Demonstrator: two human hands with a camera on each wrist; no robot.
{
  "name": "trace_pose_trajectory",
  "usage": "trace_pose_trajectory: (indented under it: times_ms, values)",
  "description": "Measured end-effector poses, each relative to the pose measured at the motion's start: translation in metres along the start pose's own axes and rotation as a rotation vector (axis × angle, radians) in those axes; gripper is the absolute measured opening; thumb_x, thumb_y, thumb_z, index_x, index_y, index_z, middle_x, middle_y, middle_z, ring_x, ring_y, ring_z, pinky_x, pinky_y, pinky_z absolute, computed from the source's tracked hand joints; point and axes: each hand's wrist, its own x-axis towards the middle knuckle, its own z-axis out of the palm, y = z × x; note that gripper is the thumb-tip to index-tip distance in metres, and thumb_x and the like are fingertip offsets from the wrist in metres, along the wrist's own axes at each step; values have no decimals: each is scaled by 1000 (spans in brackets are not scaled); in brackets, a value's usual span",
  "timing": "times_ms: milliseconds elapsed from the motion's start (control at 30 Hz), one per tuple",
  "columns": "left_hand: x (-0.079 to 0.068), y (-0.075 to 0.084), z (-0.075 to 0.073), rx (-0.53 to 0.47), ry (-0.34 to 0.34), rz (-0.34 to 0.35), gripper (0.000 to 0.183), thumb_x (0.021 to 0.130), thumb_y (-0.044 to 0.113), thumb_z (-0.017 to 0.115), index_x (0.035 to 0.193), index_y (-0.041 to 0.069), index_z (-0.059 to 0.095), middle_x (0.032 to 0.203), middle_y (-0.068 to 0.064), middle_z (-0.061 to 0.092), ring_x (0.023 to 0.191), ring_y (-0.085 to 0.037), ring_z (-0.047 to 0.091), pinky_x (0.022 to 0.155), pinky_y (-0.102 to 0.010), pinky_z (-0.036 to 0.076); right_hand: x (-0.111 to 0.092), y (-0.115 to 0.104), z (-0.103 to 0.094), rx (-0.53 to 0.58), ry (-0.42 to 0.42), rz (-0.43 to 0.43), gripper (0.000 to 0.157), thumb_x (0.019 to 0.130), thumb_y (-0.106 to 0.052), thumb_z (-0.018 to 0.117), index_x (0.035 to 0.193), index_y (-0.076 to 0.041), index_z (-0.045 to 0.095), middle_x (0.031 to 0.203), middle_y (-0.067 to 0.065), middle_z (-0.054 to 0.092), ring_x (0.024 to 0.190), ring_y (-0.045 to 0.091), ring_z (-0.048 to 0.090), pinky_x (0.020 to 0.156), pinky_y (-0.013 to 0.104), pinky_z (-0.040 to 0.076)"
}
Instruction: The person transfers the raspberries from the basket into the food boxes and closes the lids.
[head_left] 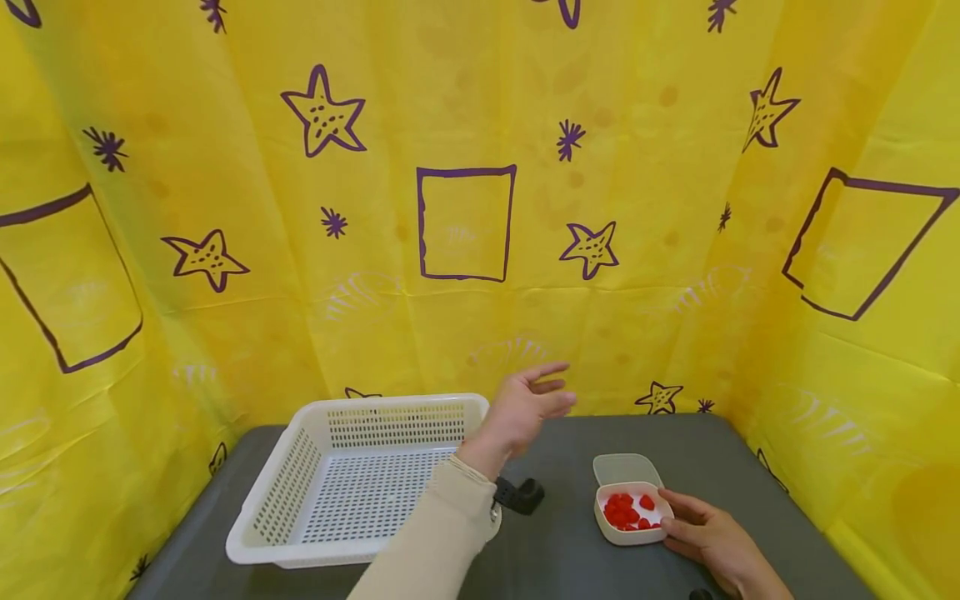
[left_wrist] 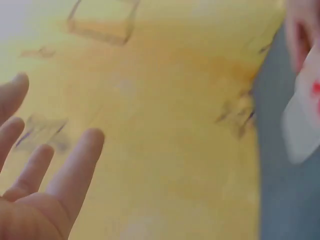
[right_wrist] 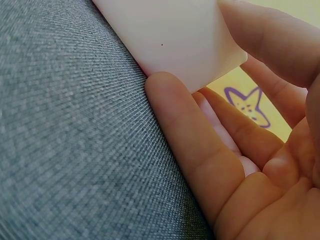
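Note:
A small cream plastic box (head_left: 632,537) sits on the table with several small red pieces (head_left: 622,510) in it. Its translucent lid (head_left: 628,469) is off to the back of it, flat and partly behind the box. My right hand (head_left: 708,533) grips the box's right end between thumb and fingers; in the right wrist view the fingertips press against the pale box wall (right_wrist: 170,45). My left hand (head_left: 525,408) is raised over the table, fingers spread and holding nothing, also seen in the left wrist view with bare fingers (left_wrist: 75,175).
To the left stands a large white plastic basket (head_left: 360,551) with slotted walls, partly overlapped by my left forearm. The dark grey table (head_left: 558,542) ends at yellow patterned curtains (head_left: 465,333) at the back and both sides. A black wrist strap (head_left: 519,496) sits at my left cuff.

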Motion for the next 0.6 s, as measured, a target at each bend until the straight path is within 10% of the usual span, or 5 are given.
trace_pose_trajectory:
  times_ms: [233, 433, 600]
  values:
    - [2, 29, -95, 102, 61, -57, 61, 90, -7, 68, 146, 7, 50, 154, -17, 34, 119, -39, 57, 92, -43, 53, 2, -1, -2, -7, 4, 10, 66, 95, -14, 70, 148, 8, 37, 144, 36, 36, 110, 29, 59, 92, 48, 52]
    - [-7, -5, -161, 43, 27, -171, 63, 94, -9, 61, 152, 2, 39, 159, -18, 26, 130, -48, 43, 99, -54, 45, 0, -1, -2, -10, 15, 18, 68, 94, -15, 72, 148, 9, 37, 147, 37, 32, 110, 29, 58, 92, 48, 52]
    - [-16, -36, -184, 135, 8, -283, 55, 96, -5, 60, 147, -5, 42, 151, -26, 37, 122, -47, 52, 95, -52, 49, 0, -2, 1, -9, 16, 25, 69, 93, -16, 72, 148, 8, 38, 149, 37, 28, 111, 29, 58, 92, 48, 52]
